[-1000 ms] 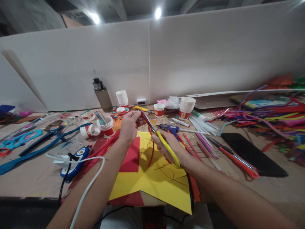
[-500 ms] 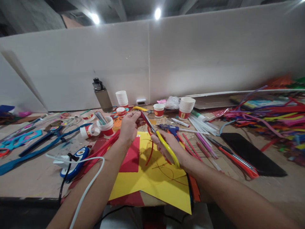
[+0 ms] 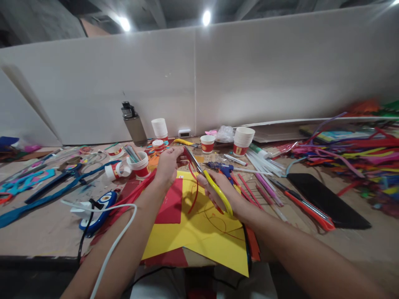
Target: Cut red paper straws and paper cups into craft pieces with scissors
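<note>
Over the yellow sheet (image 3: pixel 199 243), my right hand (image 3: pixel 227 187) is wrapped round the yellow handles of a pair of scissors (image 3: pixel 219 193). The blades point up and left, to the fingertips of my left hand (image 3: pixel 168 166). Those fingers pinch a small red piece that looks like paper, partly hidden by the fingers and blades. From the blades a thin curled red strip (image 3: pixel 195 195) hangs down. A flat red sheet (image 3: pixel 171 207) lies on the yellow one beneath my left wrist, and thin red offcuts (image 3: pixel 225 226) are scattered on the yellow sheet.
Paper cups (image 3: pixel 244 141) and a bottle (image 3: pixel 134 124) stand along the back. To the right lie a utility knife (image 3: pixel 308 207), a black phone-like slab (image 3: pixel 327 201) and colourful pipe cleaners (image 3: pixel 368 158). A blue glue gun (image 3: pixel 226 169) rests behind my right hand. A white cable (image 3: pixel 120 236) crosses my left forearm.
The curled red strip hangs slightly further left and looks a little longer. Both hands and the scissors stay almost in place.
</note>
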Motion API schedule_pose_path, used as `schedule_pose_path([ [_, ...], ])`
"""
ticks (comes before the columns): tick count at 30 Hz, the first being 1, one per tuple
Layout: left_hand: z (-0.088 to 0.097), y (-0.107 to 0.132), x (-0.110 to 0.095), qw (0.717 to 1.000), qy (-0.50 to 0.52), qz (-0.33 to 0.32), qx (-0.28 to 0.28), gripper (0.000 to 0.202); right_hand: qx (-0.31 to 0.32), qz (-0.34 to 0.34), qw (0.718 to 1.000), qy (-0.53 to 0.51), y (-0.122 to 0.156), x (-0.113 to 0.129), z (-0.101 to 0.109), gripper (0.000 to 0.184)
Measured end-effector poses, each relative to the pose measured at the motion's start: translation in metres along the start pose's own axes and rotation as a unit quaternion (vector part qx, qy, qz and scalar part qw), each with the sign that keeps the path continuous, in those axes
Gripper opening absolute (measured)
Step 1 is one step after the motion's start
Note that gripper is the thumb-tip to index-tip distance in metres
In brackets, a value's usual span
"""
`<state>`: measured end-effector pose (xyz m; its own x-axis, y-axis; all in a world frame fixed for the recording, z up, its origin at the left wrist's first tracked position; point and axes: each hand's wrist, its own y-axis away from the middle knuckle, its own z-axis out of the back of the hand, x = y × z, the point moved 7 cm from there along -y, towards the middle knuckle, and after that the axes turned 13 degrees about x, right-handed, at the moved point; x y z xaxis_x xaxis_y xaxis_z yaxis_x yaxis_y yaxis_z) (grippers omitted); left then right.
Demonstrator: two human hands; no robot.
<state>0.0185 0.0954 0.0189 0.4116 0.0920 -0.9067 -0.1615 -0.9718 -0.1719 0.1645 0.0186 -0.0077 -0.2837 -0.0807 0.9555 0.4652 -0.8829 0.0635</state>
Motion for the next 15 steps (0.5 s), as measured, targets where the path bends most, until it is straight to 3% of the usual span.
schedule_pose_path([
  [4, 0.022, -0.005, -0.013, 0.998, -0.018, -0.014, -0.061, 0.014, -0.002, -0.019, 0.999, -0.039, 0.0, -0.006, 0.001, 0.034],
  [8, 0.042, -0.007, -0.039, 0.991, 0.069, -0.073, -0.083, 0.005, 0.011, -0.035, 0.999, -0.02, 0.0, -0.005, 0.002, 0.038],
  [12, 0.05, -0.006, -0.053, 0.985, 0.12, -0.089, -0.083, 0.006, 0.051, -0.036, 0.989, 0.131, -0.003, 0.004, 0.0, 0.039],
  [15, 0.046, -0.007, -0.052, 0.989, 0.118, -0.071, -0.053, 0.007, 0.042, -0.038, 0.959, 0.279, -0.005, 0.008, -0.002, 0.038],
])
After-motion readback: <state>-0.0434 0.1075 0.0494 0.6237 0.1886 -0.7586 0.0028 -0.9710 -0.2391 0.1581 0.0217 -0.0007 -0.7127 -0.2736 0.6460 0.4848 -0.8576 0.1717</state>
